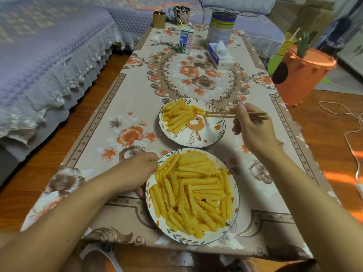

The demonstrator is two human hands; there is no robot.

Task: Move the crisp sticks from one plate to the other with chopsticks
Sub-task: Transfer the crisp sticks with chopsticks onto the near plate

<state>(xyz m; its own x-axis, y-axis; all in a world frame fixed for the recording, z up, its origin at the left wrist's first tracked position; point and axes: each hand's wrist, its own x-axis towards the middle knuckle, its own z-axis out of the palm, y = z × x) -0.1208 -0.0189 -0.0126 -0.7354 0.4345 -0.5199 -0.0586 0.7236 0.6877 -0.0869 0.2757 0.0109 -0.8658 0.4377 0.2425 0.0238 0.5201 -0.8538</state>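
A low table under a floral tablecloth (137,107) stands on a wooden floor (334,134) beside a lilac-covered sofa (49,55). The right hand (253,130) pinches chopsticks (222,114) over the far plate (214,134), tips gripping a crisp stick (198,109). The left hand (137,171) has its fingers curled on the near plate (234,209), which is heaped with crisp sticks (192,191).

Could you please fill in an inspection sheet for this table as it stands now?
Surface: low table under a floral cloth.
Job's things: near plate heaped with crisp sticks; far plate part filled; chopsticks with tips over the far plate, at a stick.
Clutter: milk carton, tin, tissue box, mug, small brown box.
Hands: left hand rests at the near plate's rim; right hand holds the chopsticks.
Cables: white cord on the floor, right.
Surroundings: sofa left, orange bin right.
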